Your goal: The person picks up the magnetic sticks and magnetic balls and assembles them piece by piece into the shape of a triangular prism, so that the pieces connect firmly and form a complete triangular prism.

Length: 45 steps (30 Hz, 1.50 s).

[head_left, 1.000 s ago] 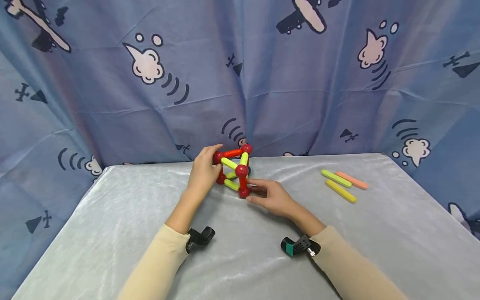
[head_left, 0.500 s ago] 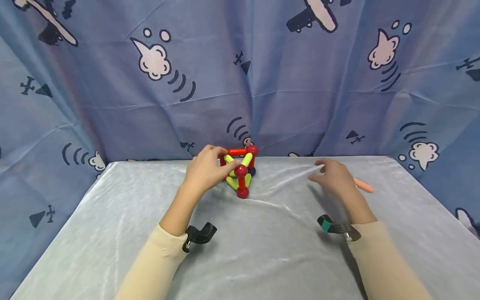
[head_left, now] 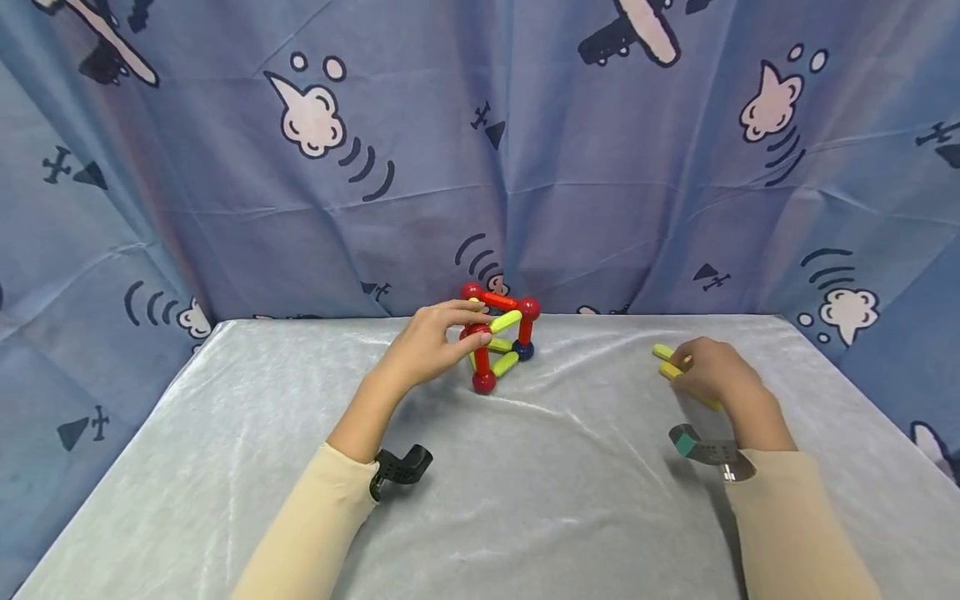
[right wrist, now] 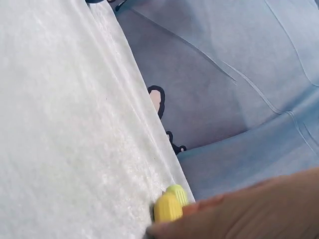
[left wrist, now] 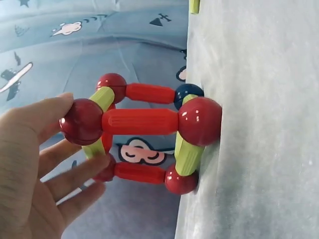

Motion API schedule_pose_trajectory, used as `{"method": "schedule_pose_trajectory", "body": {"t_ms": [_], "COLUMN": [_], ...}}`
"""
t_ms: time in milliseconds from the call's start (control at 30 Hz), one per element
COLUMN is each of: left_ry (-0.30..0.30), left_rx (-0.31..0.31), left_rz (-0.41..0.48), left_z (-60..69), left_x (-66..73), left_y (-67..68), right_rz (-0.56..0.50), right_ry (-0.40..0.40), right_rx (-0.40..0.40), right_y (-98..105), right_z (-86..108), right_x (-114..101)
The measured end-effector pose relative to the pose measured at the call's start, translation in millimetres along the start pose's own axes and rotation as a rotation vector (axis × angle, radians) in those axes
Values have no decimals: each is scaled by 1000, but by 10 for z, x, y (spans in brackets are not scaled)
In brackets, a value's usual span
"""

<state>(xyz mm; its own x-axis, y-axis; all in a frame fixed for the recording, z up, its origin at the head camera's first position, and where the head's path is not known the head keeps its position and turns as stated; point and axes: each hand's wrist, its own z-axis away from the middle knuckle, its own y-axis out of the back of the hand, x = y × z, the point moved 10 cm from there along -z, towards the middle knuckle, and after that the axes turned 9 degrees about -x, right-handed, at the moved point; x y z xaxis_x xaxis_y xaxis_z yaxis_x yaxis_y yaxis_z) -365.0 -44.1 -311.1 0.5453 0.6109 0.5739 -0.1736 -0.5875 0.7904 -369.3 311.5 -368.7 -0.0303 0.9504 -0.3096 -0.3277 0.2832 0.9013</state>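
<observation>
Head view: The rod-and-ball frame point(head_left: 500, 344) stands on the cloth-covered table point(head_left: 585, 517) and serves as the reference. The left hand point(head_left: 435, 343) is at the near left of the frame, gripping it from above by an upper red ball point(head_left: 478, 332). The left forearm slants inward from the near edge. The right hand point(head_left: 718, 372) is well apart to the right of the frame, palm down, with thumb and forefinger bent about a yellow rod point(head_left: 670, 370). A yellow-green rod point(head_left: 662, 351) lies just beyond it, also right of the frame.

Left wrist view: The thumb bears on the upper ball of the frame; the other fingers spread behind it. Handling estimate: light, stiff parts; glossy balls, liable to slip; joints probably the weak point. Recommended hold: a corner ball, or an upright red rod point(left wrist: 142, 122), without twisting.

Right wrist view: The right hand is blurred and partly cropped. Its fingers adjoin the yellow rod; whether they have closed on it cannot be determined. The rod appears rigid, light and ribbed; take hold across its middle.
</observation>
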Motion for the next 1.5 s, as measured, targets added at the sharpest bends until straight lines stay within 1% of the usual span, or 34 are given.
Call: {"method": "schedule_pose_trajectory", "body": {"t_ms": [100, 200, 267, 433, 533, 633, 733, 833, 933, 1000, 1100, 1167, 1233, 1300, 1333, 1400, 1433, 1500], "left_ry": [-4, 6, 17, 23, 13, -1, -25, -59, -93, -108, -127, -134, -140, -129, -122, -105, -96, -87], "left_rx": [-11, -30, -42, -63, -66, -72, -88, -105, -114, -115, -100, -83, -61, -37, -25, -1, 7, 18], "left_rz": [48, 93, 108, 121, 117, 111, 106, 97, 100, 112, 100, 67, 15, -25, -38, -42, -32, -6], "left_z": [8, 26, 45, 70, 73, 73, 68, 58, 48, 45, 43, 42, 37, 27, 20, 8, 2, -6], "left_x": [-19, -58, -78, -96, -74, -37, 17, 95, 166, 194, 224, 255, 297, 326, 331, 322, 312, 290], "left_y": [-3, -14, -17, -23, -14, -13, -35, -70, -102, -115, -123, -117, -113, -111, -114, -120, -123, -130], "right_rz": [-29, -71, -110, -225, -279, -272, -224, -191, -200, -206, -212, -210, -219, -255, -287, -388, -451, -572], "right_ry": [131, 276, 345, 468, 572, 648, 674, 679, 690, 698, 715, 732, 755, 767, 752, 670, 616, 518], "right_rx": [41, 95, 128, 219, 268, 327, 394, 445, 485, 520, 572, 603, 619, 625, 626, 621, 591, 491], "right_y": [10, 34, 40, -5, -69, -140, -213, -281, -326, -340, -344, -338, -330, -313, -299, -281, -292, -368], "right_z": [-20, -16, -11, 4, 59, 131, 183, 208, 231, 249, 284, 307, 320, 305, 281, 187, 118, -38], "right_x": [-207, -519, -727, -1260, -1603, -1870, -2018, -2083, -2109, -2119, -2131, -2134, -2122, -2067, -2010, -1832, -1733, -1550]}}
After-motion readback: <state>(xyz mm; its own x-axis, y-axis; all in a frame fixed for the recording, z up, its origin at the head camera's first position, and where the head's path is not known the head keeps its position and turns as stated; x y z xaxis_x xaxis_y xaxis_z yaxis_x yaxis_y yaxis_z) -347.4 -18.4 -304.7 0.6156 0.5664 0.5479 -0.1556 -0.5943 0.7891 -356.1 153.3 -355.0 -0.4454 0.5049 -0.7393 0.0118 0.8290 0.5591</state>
